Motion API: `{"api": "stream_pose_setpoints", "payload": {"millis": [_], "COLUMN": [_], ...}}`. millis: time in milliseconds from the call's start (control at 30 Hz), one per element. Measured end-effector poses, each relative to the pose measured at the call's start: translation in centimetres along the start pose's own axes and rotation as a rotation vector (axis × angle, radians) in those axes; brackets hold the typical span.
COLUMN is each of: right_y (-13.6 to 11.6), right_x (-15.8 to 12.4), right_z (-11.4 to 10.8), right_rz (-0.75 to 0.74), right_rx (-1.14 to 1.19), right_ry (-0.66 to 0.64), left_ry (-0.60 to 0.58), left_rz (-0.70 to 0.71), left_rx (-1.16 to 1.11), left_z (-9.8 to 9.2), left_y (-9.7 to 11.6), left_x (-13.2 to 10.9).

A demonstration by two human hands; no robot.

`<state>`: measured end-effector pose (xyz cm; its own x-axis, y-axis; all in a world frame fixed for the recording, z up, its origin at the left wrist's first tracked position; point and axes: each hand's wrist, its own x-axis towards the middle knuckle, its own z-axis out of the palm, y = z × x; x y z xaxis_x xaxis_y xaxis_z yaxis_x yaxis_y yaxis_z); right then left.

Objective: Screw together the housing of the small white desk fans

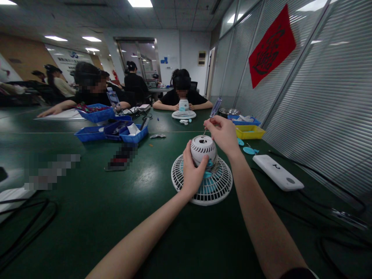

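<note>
A white fan point(214, 193) rests grille-down on the green table, its round motor housing pointing up. My left hand point(194, 174) wraps round the near left side of that housing, fingers and thumb closed on it. Above it, my right hand point(223, 131) pinches a screwdriver point(216, 107) with a clear purple handle. The thin shaft slants down to the top of the housing, beside a dark opening. Whether the tip sits in a screw is too small to tell. Light blue blades show through the grille.
Blue trays point(139, 134) with parts stand at left, a yellow tray point(250, 132) at right. Light blue pieces point(250, 150) and a white power bank-like block point(277, 173) with black cables lie right. Across the table, a person handles another fan point(184, 114).
</note>
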<state>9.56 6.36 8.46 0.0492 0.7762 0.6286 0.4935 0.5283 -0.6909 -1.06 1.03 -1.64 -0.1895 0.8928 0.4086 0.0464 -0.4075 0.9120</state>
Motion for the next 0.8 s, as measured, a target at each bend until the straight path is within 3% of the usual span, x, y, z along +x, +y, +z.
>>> {"api": "stream_pose_setpoints", "payload": {"millis": [200, 567, 800], "right_y": [0.35, -0.32, -0.4], "right_x": [0.01, -0.12, -0.15], "right_z": [0.14, 0.0, -0.5], "right_rz": [0.021, 0.069, 0.025], "right_rx": [0.099, 0.125, 0.065], "right_ry": [0.001, -0.052, -0.081], "left_ry": [0.008, 0.004, 0.001], "left_rz": [0.004, 0.006, 0.002], "left_rx": [0.0, 0.0, 0.001], "left_z": [-0.06, -0.07, -0.2], "left_y": [-0.02, 0.04, 0.3], "left_x": [-0.1, -0.07, -0.11]}}
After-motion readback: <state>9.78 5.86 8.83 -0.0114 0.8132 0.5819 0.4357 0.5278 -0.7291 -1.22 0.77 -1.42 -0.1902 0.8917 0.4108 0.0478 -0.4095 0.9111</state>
